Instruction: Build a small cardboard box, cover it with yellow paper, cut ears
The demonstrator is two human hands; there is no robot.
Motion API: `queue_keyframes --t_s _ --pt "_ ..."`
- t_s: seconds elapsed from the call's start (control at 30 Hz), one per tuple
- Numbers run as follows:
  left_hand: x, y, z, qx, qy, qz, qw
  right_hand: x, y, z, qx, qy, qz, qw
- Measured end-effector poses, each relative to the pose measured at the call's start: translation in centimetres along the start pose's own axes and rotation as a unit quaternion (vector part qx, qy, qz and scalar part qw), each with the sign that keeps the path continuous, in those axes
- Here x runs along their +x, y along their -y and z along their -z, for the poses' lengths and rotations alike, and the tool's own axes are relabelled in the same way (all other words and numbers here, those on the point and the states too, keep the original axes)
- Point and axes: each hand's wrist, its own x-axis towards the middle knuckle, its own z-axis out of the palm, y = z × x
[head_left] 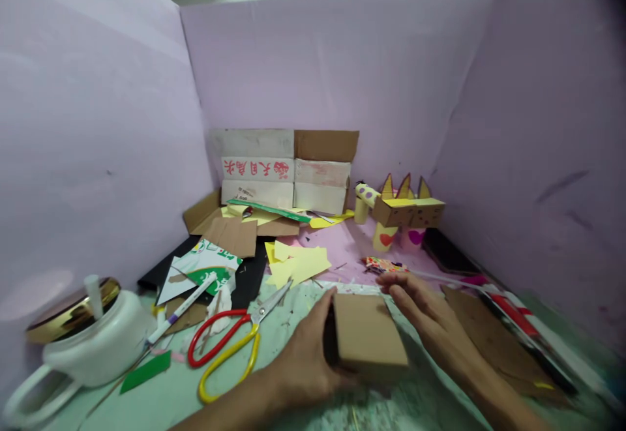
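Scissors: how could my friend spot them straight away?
Inside the light purple walls is a pale green tabletop. Find the left hand holding a cardboard box; the scissors lie left of that hand. Unlike their neighbours, they have one red handle loop and one yellow.

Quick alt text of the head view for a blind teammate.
The left hand holds a brown cardboard box, the open right hand beside it. Metal scissors with one red and one yellow handle lie to the left; a brown spiky-backed cardboard figure stands behind.
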Motion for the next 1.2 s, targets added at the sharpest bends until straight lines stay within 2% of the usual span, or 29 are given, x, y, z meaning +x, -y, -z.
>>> queue_keyframes --t_s 0.1,0.17,0.2,0.23,0.3,0.33,0.37,0.47,0.6,0.73,0.83,0.93,1.0,1.03,1.1,1.2 --pt "-0.2 -0.4 0.6 0.05 0.048 0.005 0.998 -0.7 -0.5 -0.7 -0.01 0.028 -0.028 0.999" --pt "-0.5 -0.7 2.4 0.164 0.086 0.035 0.982 -0.8 -0.9 -0.7 -0.006 0.03 -0.044 0.999" --pt "-0.5 -0.9 3.5 0.211 0.078 0.04 0.974 -0.8 -0.9 -0.6 0.0 0.024 -0.052 0.998" --pt "-0.3 -1.1 4.8 0.246 0.035 0.039 0.968 -0.7 -0.9 -0.5 0.008 0.015 -0.06 0.998" --pt "0.6 -1.1 7.2 0.311 -0.1 0.07 0.942 -0.3 -0.8 -0.2 0.026 -0.002 -0.083 0.996" --pt "1.3 -0.9 8.2 0.357 -0.164 0.108 0.913 -0.2 -0.7 -0.1 0.035 -0.008 -0.094 0.995" --pt "1.9 -0.6 9.0 0.415 -0.214 0.145 0.872 0.0 -0.7 -0.1 0.044 -0.015 -0.103 0.994" --pt "3.7 0.7 10.5 0.468 -0.246 0.173 0.831 0.0 -0.5 -0.1 0.05 -0.04 -0.107 0.992" --pt "5.0 2.5 10.9 0.473 -0.268 0.18 0.819 -0.4 -0.8 -0.2 0.043 -0.039 -0.084 0.995" --pt "5.6 3.6 11.7 0.438 -0.312 0.177 0.824 -0.7 -1.0 0.0 0.032 -0.032 -0.066 0.997" --pt "5.3 3.1 13.8 0.404 -0.393 0.146 0.813 -0.8 -0.5 0.1 0.027 -0.035 -0.052 0.998" --pt "4.4 1.3 16.4 0.368 -0.51 0.105 0.771 -0.8 0.1 0.1 0.033 -0.041 -0.048 0.997" --pt "3.7 0.0 17.7 0.345 -0.566 0.074 0.745 -0.8 0.5 0.1 0.035 -0.047 -0.045 0.997" --pt "3.5 -0.6 18.0 0.33 -0.584 0.057 0.74 -0.7 0.6 0.0 0.037 -0.05 -0.044 0.997" --pt "3.4 -1.7 17.7 0.285 -0.588 0.033 0.756 -0.7 0.7 -0.1 0.043 -0.054 -0.042 0.997" --pt "3.6 -3.1 15.6 0.199 -0.528 0.027 0.825 -0.6 0.7 0.0 0.065 -0.065 -0.043 0.995"
